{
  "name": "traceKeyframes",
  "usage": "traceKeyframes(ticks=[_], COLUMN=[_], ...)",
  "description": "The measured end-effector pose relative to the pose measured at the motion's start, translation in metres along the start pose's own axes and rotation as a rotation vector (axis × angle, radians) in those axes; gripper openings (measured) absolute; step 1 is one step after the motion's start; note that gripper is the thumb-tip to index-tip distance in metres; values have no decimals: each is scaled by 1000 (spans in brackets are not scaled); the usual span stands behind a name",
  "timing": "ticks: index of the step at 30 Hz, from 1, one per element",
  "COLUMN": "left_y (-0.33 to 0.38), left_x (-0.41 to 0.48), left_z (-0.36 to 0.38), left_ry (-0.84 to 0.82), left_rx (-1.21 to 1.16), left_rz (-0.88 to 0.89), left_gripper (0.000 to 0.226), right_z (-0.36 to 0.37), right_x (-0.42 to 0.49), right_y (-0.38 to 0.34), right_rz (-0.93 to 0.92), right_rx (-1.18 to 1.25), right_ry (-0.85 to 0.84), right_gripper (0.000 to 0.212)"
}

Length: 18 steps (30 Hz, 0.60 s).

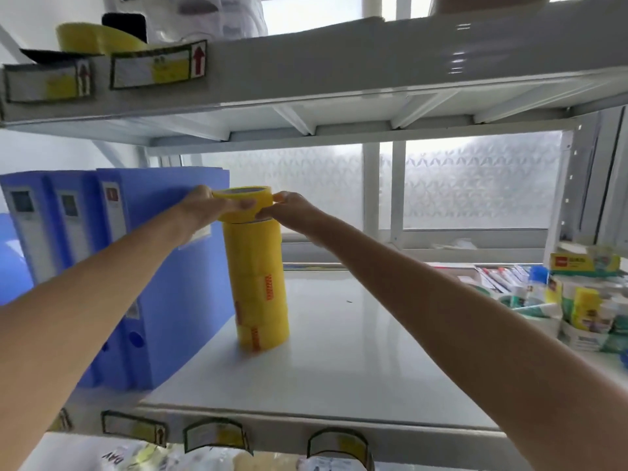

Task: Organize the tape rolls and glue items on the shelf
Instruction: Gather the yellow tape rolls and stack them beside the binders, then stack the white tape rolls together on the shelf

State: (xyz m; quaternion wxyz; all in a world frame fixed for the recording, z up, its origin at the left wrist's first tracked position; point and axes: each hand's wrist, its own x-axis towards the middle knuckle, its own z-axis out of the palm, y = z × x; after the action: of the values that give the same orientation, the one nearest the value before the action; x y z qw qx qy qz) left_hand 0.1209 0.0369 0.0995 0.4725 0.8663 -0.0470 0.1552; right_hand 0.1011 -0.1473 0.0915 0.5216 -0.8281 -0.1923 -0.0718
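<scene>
Step in hand: stacking. A yellow tape roll (244, 202) is held on top of the tape stack (260, 287), pinched between both hands. The left hand (204, 207) is closed on the roll's left side, thumb across its front; the right hand (289, 207) is closed on its right side, fingertips on the rim. Whether the roll is fully seated on the stack cannot be told; a thin dark line shows at the joint.

The stack is stood on the middle shelf (356, 351), just right of the blue binders (136, 266) and close against them. Glue items (577, 307) are crowded well to the stack's right, not yet sorted. Another yellow roll (95, 37) is seen on the shelf above the stack, to its left.

Next move, as judged: the roll is to be squared over the column, then released gently. The stack is tall and narrow, so tipping is the risk.
</scene>
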Motion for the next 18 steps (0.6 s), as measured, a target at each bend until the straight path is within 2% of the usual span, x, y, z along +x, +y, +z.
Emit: traceKeyframes(ticks=[5, 9, 12, 14, 16, 18], left_y=[3, 4, 3, 9, 20, 39], left_x=[-12, -12, -15, -19, -23, -33], left_z=[12, 13, 16, 18, 20, 25], left_ry=[12, -10, 47, 142, 238, 288], left_rx=[15, 40, 154, 267, 370, 420], left_rz=[4, 13, -2, 0, 57, 177], left_gripper=[131, 124, 130, 119, 107, 95], right_z=[-1, 1, 3, -2, -17, -42], right_x=[-1, -3, -4, -5, -10, -19], right_y=[11, 13, 15, 17, 20, 26], right_rz=[33, 32, 33, 32, 11, -14], right_rx=[-25, 7, 4, -45, -149, -242], right_ry=[-5, -10, -12, 6, 32, 54], right_gripper=[54, 55, 59, 64, 59, 42])
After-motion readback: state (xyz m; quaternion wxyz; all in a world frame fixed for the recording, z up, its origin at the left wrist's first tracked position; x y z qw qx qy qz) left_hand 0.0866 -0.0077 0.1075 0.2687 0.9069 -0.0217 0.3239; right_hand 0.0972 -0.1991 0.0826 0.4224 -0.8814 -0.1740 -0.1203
